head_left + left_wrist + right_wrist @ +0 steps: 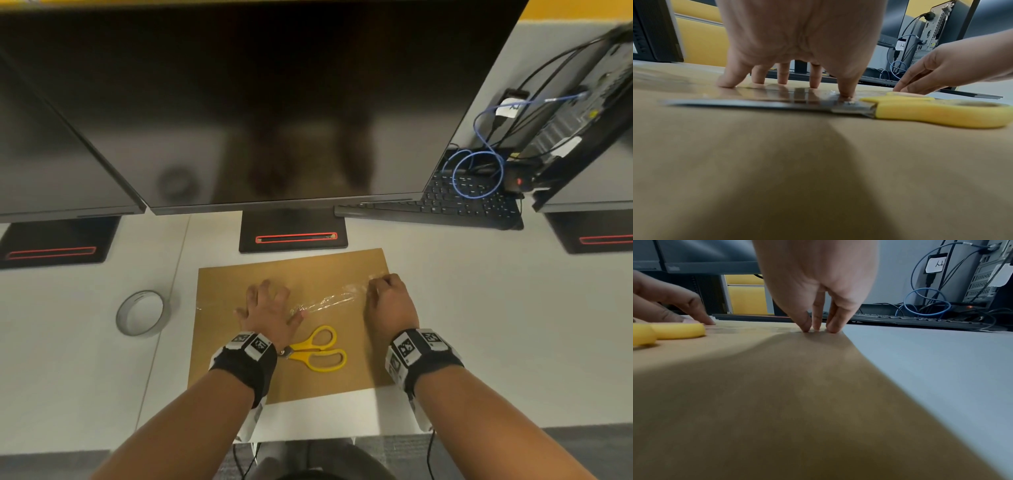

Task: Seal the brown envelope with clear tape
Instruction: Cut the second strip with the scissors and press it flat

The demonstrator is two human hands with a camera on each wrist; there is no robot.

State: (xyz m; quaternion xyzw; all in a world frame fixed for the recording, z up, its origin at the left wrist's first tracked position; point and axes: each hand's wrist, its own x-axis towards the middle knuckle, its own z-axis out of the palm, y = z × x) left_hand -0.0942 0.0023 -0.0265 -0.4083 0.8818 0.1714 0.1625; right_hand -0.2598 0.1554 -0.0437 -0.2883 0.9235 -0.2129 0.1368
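The envelope [294, 325] lay flat on the desk [496, 308] in front of me, just before the monitor [260, 102] stand. A strip of tape [329, 299] ran across it from the left edge toward the right edge, so laying the tape was, as I judged it, mostly done. The left part looked stuck down and smooth. The stretch between my hands was wrinkled and shiny and did not seem fully pressed flat.

My left hand [270, 308] rested spread on the envelope, fingers [727, 81] straight and splayed, tips pressing on the tape and gripping nothing. My right hand [390, 298] was near the envelope's right edge with its fingers [803, 321] bunched together, tips down on the paper at the tape's end. It seemed to pinch or press that end, though I could not tell for sure whether it had hold of it.

What was left, by my reckoning, was to smooth the crumpled middle, press the right end down and perhaps fold any overhang round the edge.

The scissors [315, 349] lay on the envelope just behind my left hand, closed and untouched. The roll [140, 313] sat on the desk to the left of the envelope, apart from it. A keyboard [445, 205] and cables [479, 171] lay farther back on the right.
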